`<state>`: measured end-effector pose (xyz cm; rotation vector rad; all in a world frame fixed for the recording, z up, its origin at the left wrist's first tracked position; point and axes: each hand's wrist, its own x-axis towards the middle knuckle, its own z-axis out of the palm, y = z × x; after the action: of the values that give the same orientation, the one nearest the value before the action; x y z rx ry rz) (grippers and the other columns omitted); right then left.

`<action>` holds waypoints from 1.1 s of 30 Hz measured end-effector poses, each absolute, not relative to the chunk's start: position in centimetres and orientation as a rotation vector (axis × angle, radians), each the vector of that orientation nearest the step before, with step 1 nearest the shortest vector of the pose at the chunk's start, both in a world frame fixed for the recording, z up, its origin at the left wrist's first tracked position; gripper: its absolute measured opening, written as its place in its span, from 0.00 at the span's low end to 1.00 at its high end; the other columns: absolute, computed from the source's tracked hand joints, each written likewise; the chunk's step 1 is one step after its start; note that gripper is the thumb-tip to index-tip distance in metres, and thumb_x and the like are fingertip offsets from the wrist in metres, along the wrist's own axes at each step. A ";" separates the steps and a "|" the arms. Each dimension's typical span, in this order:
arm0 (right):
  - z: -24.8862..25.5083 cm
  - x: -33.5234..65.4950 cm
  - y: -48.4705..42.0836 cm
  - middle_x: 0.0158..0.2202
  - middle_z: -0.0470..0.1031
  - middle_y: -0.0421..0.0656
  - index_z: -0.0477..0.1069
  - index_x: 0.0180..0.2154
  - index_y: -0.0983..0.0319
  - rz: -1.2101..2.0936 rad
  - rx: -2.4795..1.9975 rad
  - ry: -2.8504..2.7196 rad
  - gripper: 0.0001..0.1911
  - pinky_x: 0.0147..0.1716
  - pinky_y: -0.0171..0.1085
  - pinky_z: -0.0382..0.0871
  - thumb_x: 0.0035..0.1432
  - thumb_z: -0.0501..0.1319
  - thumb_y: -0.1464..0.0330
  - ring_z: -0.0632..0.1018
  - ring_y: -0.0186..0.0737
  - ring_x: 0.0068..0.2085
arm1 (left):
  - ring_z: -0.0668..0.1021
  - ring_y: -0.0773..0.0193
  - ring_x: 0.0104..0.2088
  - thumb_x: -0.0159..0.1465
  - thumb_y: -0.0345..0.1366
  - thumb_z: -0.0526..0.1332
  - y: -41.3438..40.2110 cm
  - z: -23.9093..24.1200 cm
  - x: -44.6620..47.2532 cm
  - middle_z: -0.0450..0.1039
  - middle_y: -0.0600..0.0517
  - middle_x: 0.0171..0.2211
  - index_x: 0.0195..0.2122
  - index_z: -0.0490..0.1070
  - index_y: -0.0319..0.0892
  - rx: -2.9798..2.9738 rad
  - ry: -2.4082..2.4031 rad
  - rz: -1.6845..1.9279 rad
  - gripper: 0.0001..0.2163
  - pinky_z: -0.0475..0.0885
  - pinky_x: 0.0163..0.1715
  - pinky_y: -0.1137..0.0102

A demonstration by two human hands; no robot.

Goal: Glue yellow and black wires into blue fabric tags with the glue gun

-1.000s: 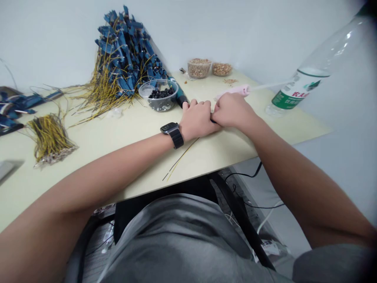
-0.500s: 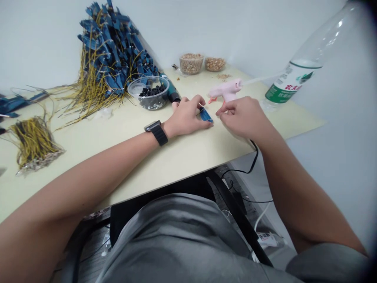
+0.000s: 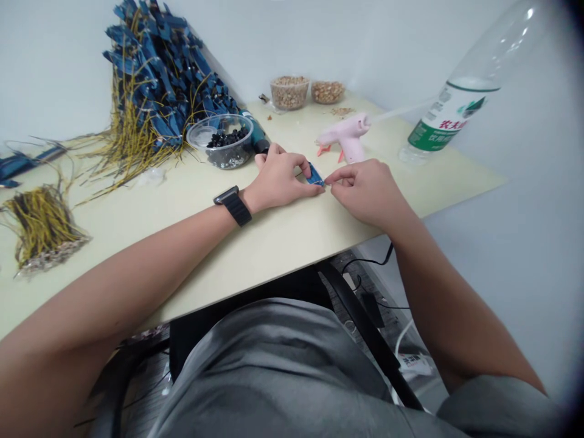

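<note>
My left hand (image 3: 276,180), with a black watch on its wrist, rests on the cream table (image 3: 283,237) and pinches a small blue part (image 3: 314,175) between thumb and fingers. Beside it my right hand (image 3: 365,190) has its fingers curled, and its fingertips pinch at the same blue part's near end. Both hands meet near the table's front edge. Just behind them a pink glue gun (image 3: 343,136) stands on the table.
A big heap of blue parts with yellow wires (image 3: 155,79) fills the back left. A clear bowl of dark bits (image 3: 222,140), two cups of brown grains (image 3: 289,91), a water bottle (image 3: 451,103) and a yellow wire bundle (image 3: 41,222) stand around.
My hands were pressed together as fists over a yellow wire; they came apart, and now the fingertips of both pinch the blue part. The glue gun stands in plain view.
</note>
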<state>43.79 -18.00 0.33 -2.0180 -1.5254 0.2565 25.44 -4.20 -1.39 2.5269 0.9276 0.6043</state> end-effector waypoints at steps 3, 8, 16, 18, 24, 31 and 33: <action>0.3 43.7 -17.9 0.29 0.80 0.43 0.99 0.50 0.64 0.249 -2.042 -1.537 0.18 0.53 0.48 0.79 0.70 0.69 0.78 0.84 0.52 0.39 | 0.74 0.26 0.68 0.63 0.51 0.86 -4.3 -1.3 25.5 0.83 0.46 0.44 0.42 0.85 0.49 2.521 0.926 0.607 0.17 0.63 0.70 0.38; 0.4 43.5 -17.8 0.30 0.81 0.45 0.98 0.47 0.60 0.232 -2.044 -1.568 0.17 0.52 0.49 0.79 0.69 0.69 0.77 0.84 0.54 0.39 | 0.75 0.25 0.68 0.63 0.49 0.86 -4.4 -1.1 25.6 0.83 0.45 0.43 0.40 0.86 0.48 2.517 0.926 0.599 0.15 0.62 0.71 0.36; 0.8 43.1 -17.8 0.34 0.84 0.48 0.97 0.49 0.60 0.226 -2.106 -1.605 0.18 0.54 0.51 0.79 0.73 0.67 0.77 0.85 0.57 0.42 | 0.75 0.25 0.69 0.63 0.49 0.86 -4.5 -1.0 25.6 0.82 0.46 0.43 0.41 0.87 0.49 2.512 0.934 0.591 0.15 0.63 0.71 0.35; 0.8 43.1 -17.8 0.35 0.85 0.49 0.96 0.48 0.59 0.226 -2.096 -1.625 0.18 0.55 0.52 0.80 0.72 0.67 0.77 0.86 0.59 0.43 | 0.75 0.26 0.68 0.63 0.50 0.86 -4.5 -1.0 25.5 0.82 0.46 0.42 0.41 0.87 0.49 2.516 0.931 0.588 0.15 0.63 0.71 0.35; 1.0 42.7 -18.0 0.40 0.90 0.52 0.97 0.51 0.61 0.193 -2.138 -1.651 0.18 0.58 0.52 0.82 0.74 0.67 0.78 0.90 0.61 0.48 | 0.75 0.26 0.68 0.64 0.49 0.86 -4.3 -1.1 25.6 0.81 0.46 0.42 0.41 0.88 0.48 2.528 0.932 0.579 0.15 0.63 0.71 0.36; 1.6 43.0 -17.8 0.44 0.93 0.54 0.97 0.59 0.65 0.155 -2.172 -1.612 0.22 0.63 0.54 0.83 0.75 0.66 0.78 0.91 0.63 0.51 | 0.75 0.26 0.69 0.64 0.49 0.86 -4.5 -0.8 25.6 0.82 0.46 0.42 0.41 0.86 0.48 2.501 0.928 0.557 0.16 0.61 0.73 0.36; 1.7 43.6 -17.2 0.43 0.93 0.52 0.97 0.60 0.63 0.199 -2.120 -1.562 0.24 0.64 0.54 0.83 0.74 0.66 0.77 0.91 0.62 0.52 | 0.74 0.26 0.70 0.64 0.49 0.86 -4.5 -0.7 25.5 0.83 0.45 0.44 0.42 0.86 0.47 2.493 0.921 0.544 0.16 0.61 0.74 0.36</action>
<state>43.56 -17.22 1.66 -2.1199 -1.5616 0.1986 25.52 -4.48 -0.72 2.4927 0.9207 0.5437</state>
